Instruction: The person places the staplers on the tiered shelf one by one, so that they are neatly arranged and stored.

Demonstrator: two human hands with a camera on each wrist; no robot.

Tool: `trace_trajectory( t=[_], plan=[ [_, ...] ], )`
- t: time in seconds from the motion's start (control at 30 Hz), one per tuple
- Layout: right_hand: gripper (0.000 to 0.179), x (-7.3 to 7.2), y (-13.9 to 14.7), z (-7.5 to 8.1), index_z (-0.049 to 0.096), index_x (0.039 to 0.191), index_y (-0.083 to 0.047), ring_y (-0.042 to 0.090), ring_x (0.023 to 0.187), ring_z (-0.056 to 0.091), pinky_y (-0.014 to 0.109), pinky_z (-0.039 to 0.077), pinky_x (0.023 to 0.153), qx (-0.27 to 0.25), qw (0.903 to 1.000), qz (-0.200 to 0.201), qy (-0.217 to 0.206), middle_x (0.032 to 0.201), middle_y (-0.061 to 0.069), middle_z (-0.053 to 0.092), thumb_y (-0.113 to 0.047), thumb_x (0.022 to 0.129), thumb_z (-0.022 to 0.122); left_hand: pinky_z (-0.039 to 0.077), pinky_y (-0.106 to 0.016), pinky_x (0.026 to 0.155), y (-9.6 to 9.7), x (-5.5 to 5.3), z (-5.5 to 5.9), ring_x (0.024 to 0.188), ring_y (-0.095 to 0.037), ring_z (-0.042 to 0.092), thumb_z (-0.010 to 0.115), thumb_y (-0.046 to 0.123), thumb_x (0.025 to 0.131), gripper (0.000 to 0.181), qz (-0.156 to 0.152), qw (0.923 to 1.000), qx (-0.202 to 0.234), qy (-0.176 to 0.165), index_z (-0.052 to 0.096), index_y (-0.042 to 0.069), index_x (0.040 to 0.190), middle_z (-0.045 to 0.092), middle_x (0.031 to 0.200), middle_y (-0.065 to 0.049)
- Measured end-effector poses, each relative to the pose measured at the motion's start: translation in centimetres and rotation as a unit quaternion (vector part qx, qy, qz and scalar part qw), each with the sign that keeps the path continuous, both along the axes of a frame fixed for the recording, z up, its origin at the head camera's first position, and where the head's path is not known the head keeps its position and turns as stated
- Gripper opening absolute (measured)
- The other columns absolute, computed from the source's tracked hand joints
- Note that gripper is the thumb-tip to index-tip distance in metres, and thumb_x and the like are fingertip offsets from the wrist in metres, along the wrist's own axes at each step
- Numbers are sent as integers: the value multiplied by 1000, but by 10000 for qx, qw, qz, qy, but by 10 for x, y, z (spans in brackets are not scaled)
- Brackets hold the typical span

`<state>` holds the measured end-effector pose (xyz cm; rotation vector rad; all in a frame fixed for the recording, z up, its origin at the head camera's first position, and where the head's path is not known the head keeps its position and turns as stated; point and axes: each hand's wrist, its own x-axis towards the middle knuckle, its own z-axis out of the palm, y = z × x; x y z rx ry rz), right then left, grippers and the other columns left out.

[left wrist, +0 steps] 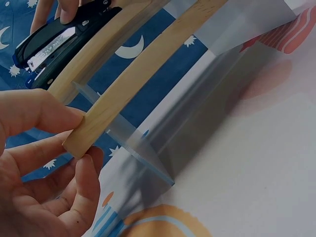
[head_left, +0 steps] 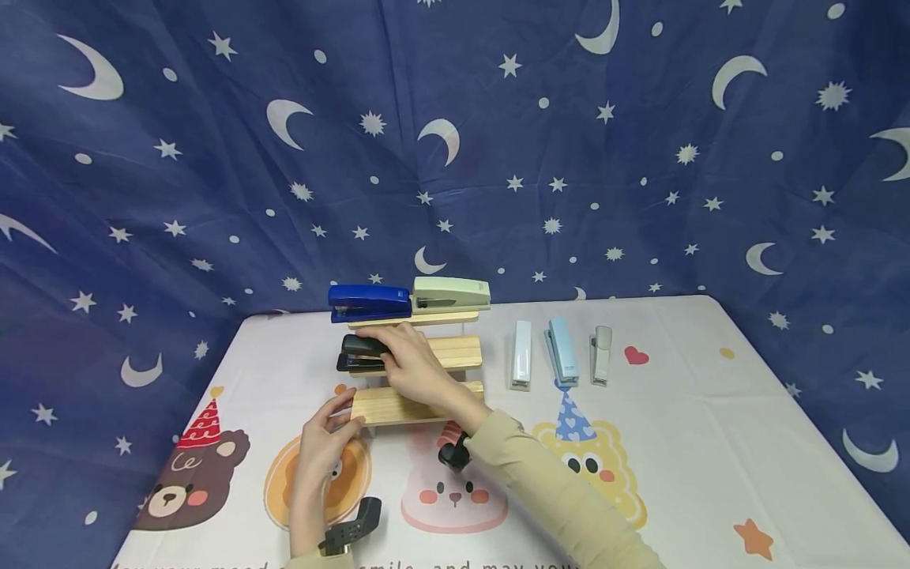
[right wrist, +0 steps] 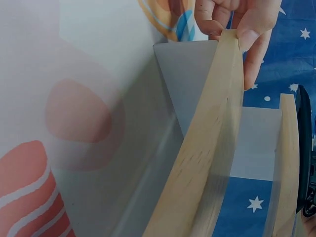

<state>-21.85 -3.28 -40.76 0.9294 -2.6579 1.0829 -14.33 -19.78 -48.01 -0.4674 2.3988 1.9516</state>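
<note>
A three-step display rack with wooden boards (head_left: 398,405) and clear side panels (left wrist: 143,153) stands on the table. My left hand (head_left: 321,446) pinches the left end of its lowest board, thumb on top and fingers beneath. On the left half of the middle board lies a black stapler (head_left: 355,359), gripped from above by my right hand (head_left: 414,367). In the left wrist view, fingers touch the top of this black stapler (left wrist: 61,42). A dark blue stapler (head_left: 370,302) and a pale green stapler (head_left: 451,292) sit end to end on the top board.
Right of the rack a white stapler (head_left: 522,353), a light blue stapler (head_left: 562,352) and a small grey stapler (head_left: 601,356) lie side by side. A cartoon-printed cloth (head_left: 711,442) covers the table. Behind it hangs a blue curtain (head_left: 498,118) with moons and stars.
</note>
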Motion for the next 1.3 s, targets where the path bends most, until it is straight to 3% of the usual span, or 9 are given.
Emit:
trace_trajectory(
  t=[0.47, 0.87, 1.13, 1.3],
  plan=[
    [50, -5, -5, 0, 55, 134, -27, 12, 109, 49, 29, 42, 96, 271, 9996, -76, 44, 135, -10, 59, 0, 91, 52, 52, -14, 76, 0, 1, 1, 96, -2, 55, 62, 4, 86, 53, -19, 9999, -76, -85, 51, 12, 138, 50, 135, -12],
    [51, -7, -3, 2, 54, 135, -27, 14, 123, 50, 33, 41, 105, 331, 9994, 24, 106, 137, -8, 57, 0, 91, 52, 52, -15, 76, 0, 1, 2, 101, -9, 55, 62, 3, 86, 53, -27, 10000, -60, -63, 51, 12, 138, 49, 135, -12],
    [47, -6, 5, 0, 53, 136, -24, 16, 133, 46, 38, 36, 113, 182, 9997, -29, -153, 139, -4, 54, -7, 92, 57, 52, -14, 76, 0, 0, 1, 100, -8, 55, 62, 3, 86, 53, 20, 10000, -62, -51, 51, 11, 137, 50, 134, -12],
    [48, -6, 15, -4, 55, 134, -26, 15, 123, 51, 37, 43, 106, -179, 9993, -205, -240, 134, -5, 58, -7, 90, 60, 52, -15, 76, 0, 1, 1, 101, -9, 54, 62, 2, 85, 53, 31, 10000, -12, -49, 52, 11, 137, 50, 133, -11]
  ],
)
